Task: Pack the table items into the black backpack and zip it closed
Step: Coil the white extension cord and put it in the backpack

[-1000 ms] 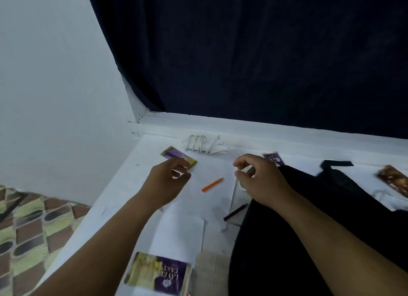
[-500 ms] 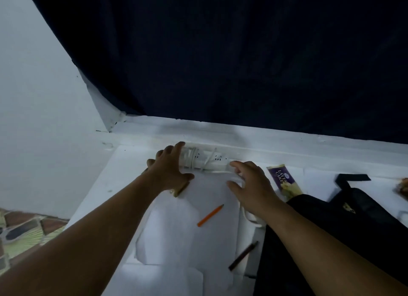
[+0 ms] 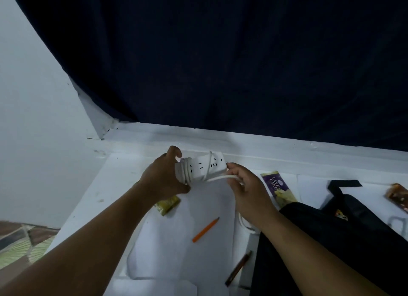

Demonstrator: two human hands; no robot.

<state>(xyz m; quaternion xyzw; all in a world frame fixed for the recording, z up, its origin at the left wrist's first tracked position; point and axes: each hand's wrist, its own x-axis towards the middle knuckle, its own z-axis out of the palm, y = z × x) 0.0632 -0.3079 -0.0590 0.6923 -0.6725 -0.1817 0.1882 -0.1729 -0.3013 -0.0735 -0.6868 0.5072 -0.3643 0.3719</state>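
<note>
A white power strip [image 3: 202, 167] with its cord wound round it is held just above the far side of the white table [image 3: 106, 185]. My left hand [image 3: 162, 176] grips its left end. My right hand [image 3: 245, 185] holds its right end and pinches a loose length of the white cord [image 3: 217, 178], which trails down under my wrist. The black backpack [image 3: 344, 240] lies flat at the right, partly under my right forearm. An orange pencil [image 3: 205, 229] and a dark pencil [image 3: 238, 268] lie on white paper sheets [image 3: 176, 251].
A purple layer-cake packet [image 3: 278, 188] lies beside the backpack, a yellow-green packet [image 3: 166, 206] sits under my left wrist, and a brown packet [image 3: 398, 196] is at the far right. A dark curtain [image 3: 220, 52] hangs behind the table. Patterned floor [image 3: 19, 242] shows at lower left.
Both hands reached forward to the power strip at the back of the table, closed on it and lifted it slightly. My right hand now pinches the cord.
</note>
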